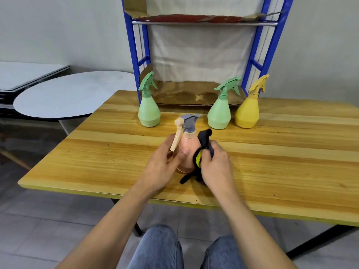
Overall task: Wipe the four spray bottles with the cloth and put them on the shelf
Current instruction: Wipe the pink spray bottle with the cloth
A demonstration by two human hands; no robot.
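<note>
We saw the person's left hand (163, 162) curled round the peach-coloured plastic spray bottle with a grey head and beige trigger (187, 148). The thumb lay across its front and the fingers wrapped behind, keeping it upright over the middle of the pale wooden plank counter (116, 152). The right hand (215, 167) gripped a bunched black cloth with a yellow patch (204, 138) and pressed it against the bottle's right side. One end of the cloth stuck up beside the bottle's neck and another trailed down to the counter. The hands and cloth hid the bottle's base, so we could not tell whether it rested on the wood.

Farther back, well apart from the hands, three more bottles stood upright on the counter. These were the left pale green spray bottle (148, 111), the right pale green spray bottle (219, 113) and, just beside that one, the mustard-yellow spray bottle (247, 111).

Behind them rose the blue metal-framed shelf (134, 55). Its lower tier, lined with stained brown cardboard (184, 94), showed between the two green bottles, and its upper part was cut off by the top edge.

A round grey tabletop (68, 94) lay to the left, beyond the counter. Blue-jeaned knees (161, 247) showed at the bottom edge.
</note>
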